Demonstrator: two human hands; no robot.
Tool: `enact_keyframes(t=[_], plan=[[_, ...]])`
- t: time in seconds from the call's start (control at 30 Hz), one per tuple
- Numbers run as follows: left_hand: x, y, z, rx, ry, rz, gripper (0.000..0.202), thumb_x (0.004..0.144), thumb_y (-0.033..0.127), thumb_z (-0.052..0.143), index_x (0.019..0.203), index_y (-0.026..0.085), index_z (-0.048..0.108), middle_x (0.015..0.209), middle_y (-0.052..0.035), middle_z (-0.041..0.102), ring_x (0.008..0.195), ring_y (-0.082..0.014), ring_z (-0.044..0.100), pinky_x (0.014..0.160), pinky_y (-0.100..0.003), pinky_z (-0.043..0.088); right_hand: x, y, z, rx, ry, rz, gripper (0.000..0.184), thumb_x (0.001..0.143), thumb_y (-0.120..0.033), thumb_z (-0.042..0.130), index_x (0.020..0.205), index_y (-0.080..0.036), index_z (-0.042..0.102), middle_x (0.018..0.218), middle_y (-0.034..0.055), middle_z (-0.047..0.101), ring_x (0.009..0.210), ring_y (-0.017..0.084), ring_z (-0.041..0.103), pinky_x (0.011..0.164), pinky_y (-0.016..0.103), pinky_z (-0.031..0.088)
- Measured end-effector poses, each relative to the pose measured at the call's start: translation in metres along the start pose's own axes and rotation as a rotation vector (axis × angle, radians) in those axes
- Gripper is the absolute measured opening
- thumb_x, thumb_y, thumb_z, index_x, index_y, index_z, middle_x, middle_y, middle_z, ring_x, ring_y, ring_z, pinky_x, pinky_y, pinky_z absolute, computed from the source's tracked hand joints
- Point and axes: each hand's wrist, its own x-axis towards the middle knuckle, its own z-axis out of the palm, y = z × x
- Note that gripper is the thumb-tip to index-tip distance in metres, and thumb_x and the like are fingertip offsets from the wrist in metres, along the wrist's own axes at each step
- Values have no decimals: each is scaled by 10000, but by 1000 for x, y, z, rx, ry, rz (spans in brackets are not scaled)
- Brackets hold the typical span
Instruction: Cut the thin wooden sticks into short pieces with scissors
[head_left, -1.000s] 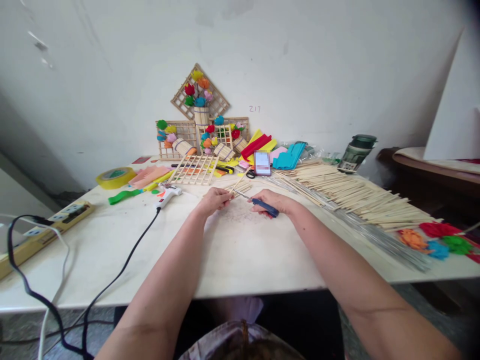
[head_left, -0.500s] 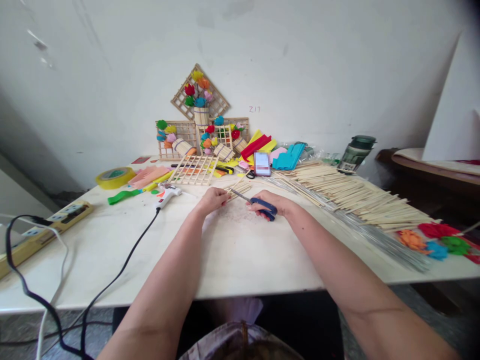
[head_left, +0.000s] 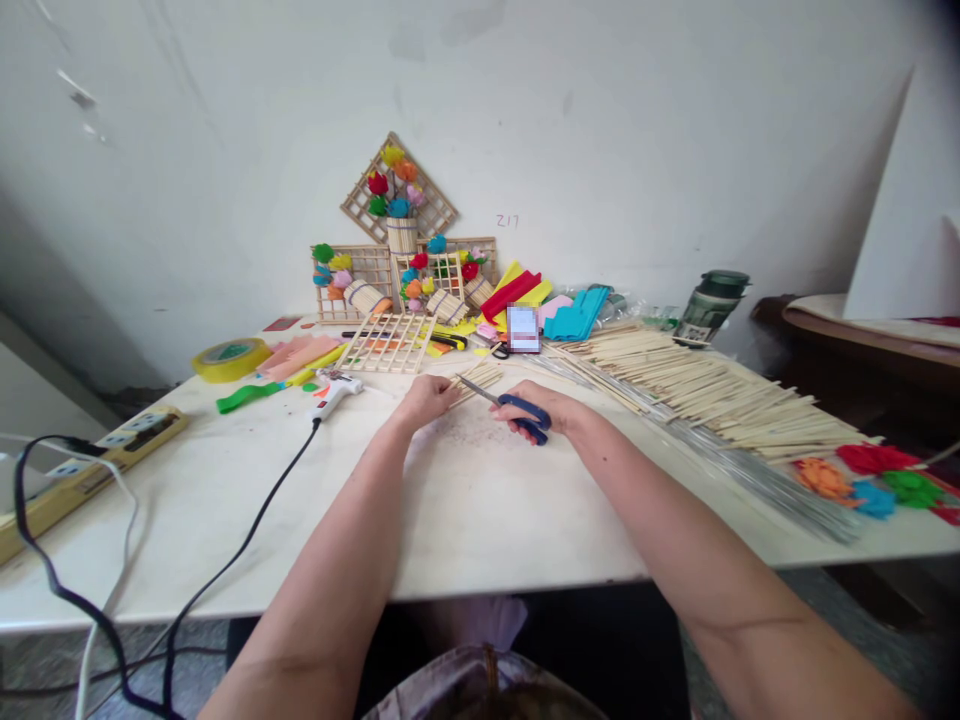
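Note:
My right hand (head_left: 551, 409) grips blue-handled scissors (head_left: 517, 408), whose blades point left and up toward my other hand. My left hand (head_left: 427, 398) is closed on thin wooden sticks (head_left: 474, 380) that lie on the white table (head_left: 465, 500). The blade tips sit right beside the fingers of my left hand, at the sticks. Both hands rest near the middle of the table, a short way apart.
A glue gun (head_left: 334, 392) with a black cord lies left of my hands. A wooden lattice (head_left: 390, 342), flower crafts (head_left: 401, 255), foam sheets, a phone (head_left: 523, 328) and tape roll (head_left: 231, 358) lie behind. A wide pile of sticks (head_left: 705, 385) and metal wires fills the right. Power strip (head_left: 90, 465) at left.
The scissors' blades have lifted and swung up toward my left hand, and my right hand has turned so the blue handle loops show. My left hand stayed on the sticks.

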Motion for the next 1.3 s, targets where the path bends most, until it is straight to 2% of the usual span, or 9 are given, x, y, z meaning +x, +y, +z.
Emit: enact_keyframes(t=[0.13, 0.27, 0.47, 0.7, 0.9, 1.0, 1.13, 1.2, 1.3], plan=[[4, -5, 5, 44, 42, -65, 367, 712, 418, 446, 456, 156, 430, 392, 45, 369, 411, -69, 313, 440, -215, 221, 5, 4, 2, 23, 5, -19, 203, 708, -280, 582, 836, -128, 541, 460, -55, 511, 302, 69, 445, 283, 168, 330], [6, -5, 8, 130, 94, -50, 373, 737, 426, 426, 481, 159, 470, 406, 27, 431, 443, -90, 373, 470, -220, 266, 8, 8, 2, 51, 7, -22, 195, 707, -272, 581, 830, -127, 539, 463, -51, 521, 300, 70, 442, 280, 172, 331], [6, -4, 8, 104, 127, -53, 254, 755, 390, 428, 768, 170, 554, 474, 30, 517, 473, -107, 453, 506, -211, 309, 7, 4, 4, 53, 49, -26, 183, 694, -259, 593, 812, -128, 542, 460, -50, 511, 310, 66, 442, 280, 165, 336], [5, -6, 7, 195, 118, 54, 371, 791, 430, 372, 554, 180, 507, 440, 20, 464, 481, -107, 416, 514, -211, 269, 5, -1, 10, 33, 108, 40, 138, 697, -246, 598, 749, -135, 534, 438, -58, 487, 306, 48, 416, 268, 146, 316], [9, -6, 10, 264, 147, -48, 311, 778, 439, 412, 679, 216, 605, 529, -1, 535, 528, -123, 446, 502, -220, 212, 4, -5, 18, 56, 128, 58, 143, 709, -238, 597, 665, -141, 502, 424, -55, 486, 290, 48, 411, 268, 150, 324], [11, -8, 11, 260, 184, -26, 290, 780, 416, 417, 739, 217, 625, 616, -17, 580, 585, -128, 471, 514, -216, 227, 4, -7, 21, 76, 136, 61, 164, 711, -240, 602, 643, -144, 488, 410, -56, 484, 287, 48, 406, 271, 151, 334], [11, -10, 11, 104, 123, -35, 312, 764, 415, 434, 704, 171, 620, 480, 11, 488, 486, -105, 410, 483, -213, 238, 4, -8, 22, 87, 136, 66, 185, 706, -248, 611, 623, -146, 481, 401, -53, 477, 282, 54, 406, 268, 158, 335], [10, -11, 10, -71, 42, -100, 314, 750, 421, 455, 725, 150, 611, 412, 41, 413, 408, -82, 347, 445, -206, 231, 4, -8, 22, 79, 137, 87, 168, 702, -247, 615, 643, -144, 496, 405, -49, 483, 279, 56, 407, 269, 158, 329], [6, -10, 9, -364, -71, -194, 290, 740, 397, 487, 784, 127, 583, 421, 55, 416, 347, -45, 278, 386, -188, 184, 4, -10, 20, 54, 147, 108, 143, 700, -237, 614, 669, -143, 511, 411, -44, 491, 285, 61, 418, 278, 160, 334]])
